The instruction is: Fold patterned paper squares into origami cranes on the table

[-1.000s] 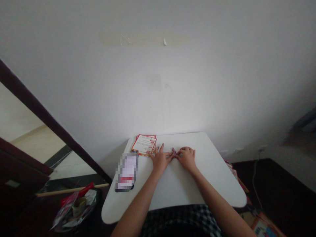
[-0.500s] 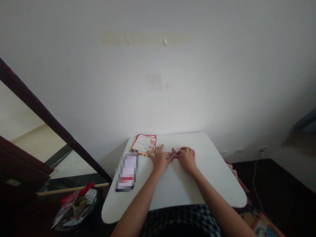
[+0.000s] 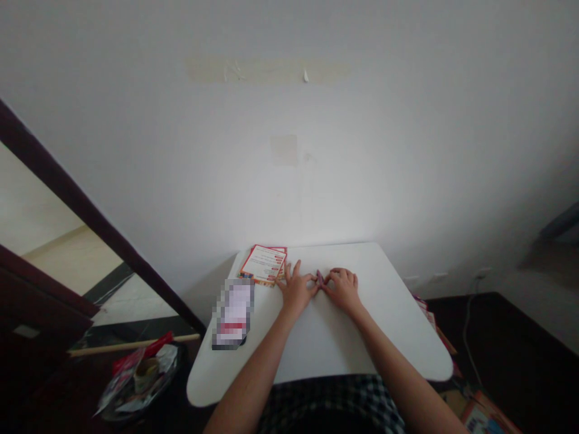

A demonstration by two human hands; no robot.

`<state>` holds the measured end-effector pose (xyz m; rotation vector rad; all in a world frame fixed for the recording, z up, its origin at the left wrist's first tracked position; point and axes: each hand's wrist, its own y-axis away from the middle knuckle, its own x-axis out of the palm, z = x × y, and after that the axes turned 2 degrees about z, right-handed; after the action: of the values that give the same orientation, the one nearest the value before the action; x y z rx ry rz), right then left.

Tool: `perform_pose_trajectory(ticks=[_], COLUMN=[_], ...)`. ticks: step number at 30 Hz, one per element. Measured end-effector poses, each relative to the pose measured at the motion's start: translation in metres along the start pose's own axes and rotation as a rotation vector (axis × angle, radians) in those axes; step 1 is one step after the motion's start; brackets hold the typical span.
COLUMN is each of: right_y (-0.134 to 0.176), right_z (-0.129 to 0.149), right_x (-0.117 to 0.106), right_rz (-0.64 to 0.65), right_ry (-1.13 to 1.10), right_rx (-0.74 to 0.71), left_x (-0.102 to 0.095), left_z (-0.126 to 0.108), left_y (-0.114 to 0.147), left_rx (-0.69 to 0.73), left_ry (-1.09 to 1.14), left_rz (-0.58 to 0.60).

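Your white worktop (image 3: pixel 325 343) sits low in the frame against a pale wall (image 3: pixel 289 150). At its upper left corner lies a stack of red-bordered cards (image 3: pixel 263 264); a blurred-out flat item (image 3: pixel 233 313) rests on its left edge. A foil bag (image 3: pixel 136 377) lies on the dark floor at lower left. A small pink piece (image 3: pixel 319 278), too small to make out, lies at the worktop's centre, pinched between your hands: left hand (image 3: pixel 296 290) spread flat, right hand (image 3: pixel 344 289) curled closed on it.
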<state>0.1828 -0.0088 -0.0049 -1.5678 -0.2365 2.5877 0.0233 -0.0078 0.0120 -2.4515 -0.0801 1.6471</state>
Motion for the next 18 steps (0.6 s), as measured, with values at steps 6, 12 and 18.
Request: perform_pose_trajectory(ticks=[6, 12, 18], right_y=[0.001, 0.002, 0.004], right_z=[0.002, -0.001, -0.005], right_x=[-0.002, 0.001, 0.009], right_rz=[-0.003, -0.034, -0.108], right_ry=[0.011, -0.007, -0.001], right_rx=[0.01, -0.007, -0.044], left_x=[0.004, 0.008, 0.011], left_z=[0.0, 0.002, 0.005], left_y=[0.004, 0.005, 0.007], left_rx=[0.076, 0.07, 0.067], left_ry=[-0.064, -0.073, -0.034], left_rz=[-0.028, -0.048, -0.094])
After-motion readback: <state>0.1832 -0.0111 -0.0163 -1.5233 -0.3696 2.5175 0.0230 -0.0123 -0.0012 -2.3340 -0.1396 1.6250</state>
